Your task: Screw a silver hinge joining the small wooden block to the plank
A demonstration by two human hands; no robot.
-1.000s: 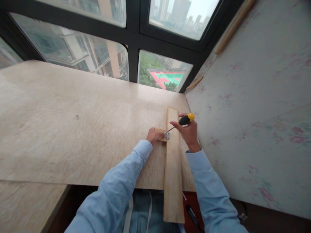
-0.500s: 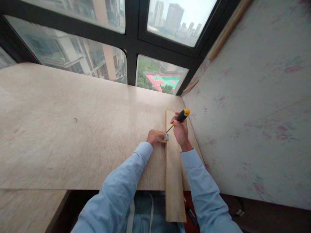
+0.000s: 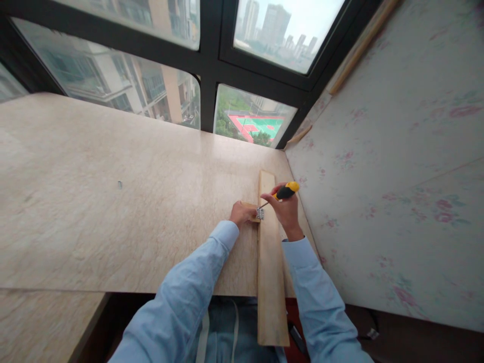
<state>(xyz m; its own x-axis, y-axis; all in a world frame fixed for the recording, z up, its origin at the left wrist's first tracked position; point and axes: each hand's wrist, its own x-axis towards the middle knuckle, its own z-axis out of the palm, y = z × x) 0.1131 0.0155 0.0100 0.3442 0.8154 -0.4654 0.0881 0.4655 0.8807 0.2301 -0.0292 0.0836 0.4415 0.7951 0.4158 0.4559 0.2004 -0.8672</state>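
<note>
A long pale wooden board (image 3: 270, 272) lies lengthwise on the stone sill, its near end jutting past the front edge. Against its left side sits a small wooden block (image 3: 247, 205), which my left hand (image 3: 240, 214) grips. A small silver hinge (image 3: 260, 214) spans the joint between block and board. My right hand (image 3: 286, 209) is closed around a black and yellow screwdriver (image 3: 286, 191), tilted low to the right. The screwdriver's tip is at the hinge's upper left; whether a screw sits under it is too small to tell.
A small metal piece (image 3: 120, 184) lies on the left of the beige sill (image 3: 159, 166). Behind the sill stands a dark-framed window (image 3: 207, 91). The papered wall (image 3: 378, 191) rises close beside my right hand. The sill's front edge runs before my body.
The screwdriver's handle has dropped lower and slightly right, so it leans flatter. My right hand has shifted with it, while my left hand keeps its place on the block.
</note>
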